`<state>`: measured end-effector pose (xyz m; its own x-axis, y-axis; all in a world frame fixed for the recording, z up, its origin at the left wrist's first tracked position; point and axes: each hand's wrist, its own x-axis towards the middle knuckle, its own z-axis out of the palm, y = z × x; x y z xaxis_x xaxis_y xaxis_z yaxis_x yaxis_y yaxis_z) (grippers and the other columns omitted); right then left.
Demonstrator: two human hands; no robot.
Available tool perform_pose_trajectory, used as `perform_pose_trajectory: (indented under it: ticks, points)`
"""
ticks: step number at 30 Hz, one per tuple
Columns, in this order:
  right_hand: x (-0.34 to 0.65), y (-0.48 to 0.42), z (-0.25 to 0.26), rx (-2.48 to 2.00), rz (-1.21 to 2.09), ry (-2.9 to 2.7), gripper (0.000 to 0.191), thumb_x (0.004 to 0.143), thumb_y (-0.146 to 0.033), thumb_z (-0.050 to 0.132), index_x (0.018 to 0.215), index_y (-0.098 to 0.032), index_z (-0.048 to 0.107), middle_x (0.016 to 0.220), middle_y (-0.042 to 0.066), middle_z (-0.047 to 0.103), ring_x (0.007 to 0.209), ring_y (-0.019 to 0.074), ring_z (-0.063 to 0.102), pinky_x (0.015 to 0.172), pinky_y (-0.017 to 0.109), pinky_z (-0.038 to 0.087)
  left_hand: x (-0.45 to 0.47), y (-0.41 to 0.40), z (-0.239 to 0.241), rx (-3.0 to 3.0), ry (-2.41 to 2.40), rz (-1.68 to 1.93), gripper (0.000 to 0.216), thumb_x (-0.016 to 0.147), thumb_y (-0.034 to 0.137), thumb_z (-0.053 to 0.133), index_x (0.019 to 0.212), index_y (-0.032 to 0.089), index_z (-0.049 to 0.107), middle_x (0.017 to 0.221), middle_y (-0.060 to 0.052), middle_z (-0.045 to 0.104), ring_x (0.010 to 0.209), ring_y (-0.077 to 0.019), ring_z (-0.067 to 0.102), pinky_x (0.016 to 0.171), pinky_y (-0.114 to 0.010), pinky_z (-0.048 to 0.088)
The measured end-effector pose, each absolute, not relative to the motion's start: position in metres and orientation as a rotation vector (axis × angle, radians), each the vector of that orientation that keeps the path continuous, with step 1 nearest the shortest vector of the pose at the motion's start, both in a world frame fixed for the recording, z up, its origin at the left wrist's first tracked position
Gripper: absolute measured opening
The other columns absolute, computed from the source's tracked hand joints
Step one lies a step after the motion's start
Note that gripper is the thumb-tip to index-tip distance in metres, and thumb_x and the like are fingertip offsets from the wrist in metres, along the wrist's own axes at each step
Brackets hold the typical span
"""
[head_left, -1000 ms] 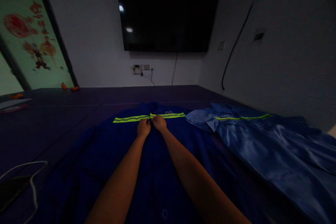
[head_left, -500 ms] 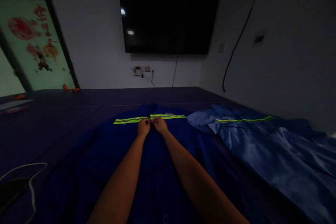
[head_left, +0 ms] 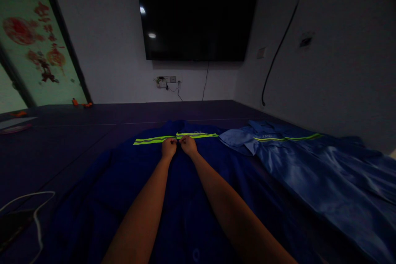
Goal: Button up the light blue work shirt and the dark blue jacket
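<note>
A dark blue work jacket (head_left: 136, 177) lies spread out in front of me, with a yellow-green and grey reflective stripe (head_left: 154, 140) across its chest. At the front opening, just below the stripe, my left hand (head_left: 169, 147) pinches the jacket's edge. Close beside it on the right, my right hand (head_left: 188, 146) is pinched on the other side of the opening. The fingertips nearly meet, and the small fastening between them is too dark to make out. To the right lies a lighter blue work garment (head_left: 297, 173) with a thin yellow-green stripe.
A dark purple floor (head_left: 77, 140) spreads under the clothes. At the lower left, a white cable (head_left: 38, 222) loops by a dark flat object (head_left: 14, 227). Small orange things (head_left: 88, 105) lie near the glass door. A television (head_left: 198, 20) hangs on the far wall.
My fingertips have drawn slightly apart at the jacket's opening. The whole view has shifted a little; both garments lie as before.
</note>
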<state>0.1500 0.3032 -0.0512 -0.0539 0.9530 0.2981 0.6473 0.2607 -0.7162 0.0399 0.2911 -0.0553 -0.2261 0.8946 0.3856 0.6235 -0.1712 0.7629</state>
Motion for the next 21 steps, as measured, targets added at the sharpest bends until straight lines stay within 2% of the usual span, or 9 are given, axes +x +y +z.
perform_pose_trajectory:
  ticks: [7, 13, 18, 21]
  points:
    - [0.1501, 0.3062, -0.0539, -1.482, 0.461, -1.753, 0.019, 0.07, -0.007, 0.049, 0.08, -0.012, 0.065, 0.082, 0.006, 0.068, 0.079, 0.0145, 0.062, 0.068, 0.018, 0.042, 0.0397, 0.2919, -0.0565, 1.769, 1.763, 1.377, 0.02, 0.072, 0.008, 0.047, 0.076, 0.014, 0.066, 0.085, -0.006, 0.067, 0.083, -0.0152, 0.06, 0.078, -0.026, 0.044]
    - [0.1515, 0.3071, -0.0542, -1.462, 0.445, -1.763, 0.018, 0.071, -0.012, 0.05, 0.078, -0.014, 0.067, 0.08, 0.006, 0.068, 0.075, 0.0144, 0.062, 0.067, 0.019, 0.043, 0.0396, 0.294, -0.0604, 1.816, 1.671, 1.446, 0.017, 0.072, 0.012, 0.049, 0.075, 0.013, 0.066, 0.081, -0.006, 0.067, 0.077, -0.0151, 0.06, 0.075, -0.027, 0.045]
    - [0.1531, 0.3081, -0.0554, -1.434, 0.506, -1.731, 0.019, 0.071, -0.015, 0.05, 0.079, -0.014, 0.067, 0.075, 0.003, 0.068, 0.067, 0.0125, 0.062, 0.062, 0.018, 0.045, 0.0388, 0.294, -0.0613, 1.866, 1.614, 1.477, 0.015, 0.071, 0.013, 0.051, 0.072, 0.015, 0.066, 0.078, -0.004, 0.067, 0.075, -0.015, 0.06, 0.072, -0.027, 0.046]
    - [0.1531, 0.3088, -0.0572, -1.416, 0.587, -1.693, 0.021, 0.073, -0.017, 0.047, 0.082, -0.014, 0.066, 0.071, 0.002, 0.067, 0.058, 0.0106, 0.061, 0.054, 0.017, 0.045, 0.0382, 0.2933, -0.0606, 1.882, 1.579, 1.478, 0.015, 0.07, 0.012, 0.052, 0.07, 0.016, 0.066, 0.076, -0.003, 0.067, 0.075, -0.0146, 0.06, 0.073, -0.027, 0.046]
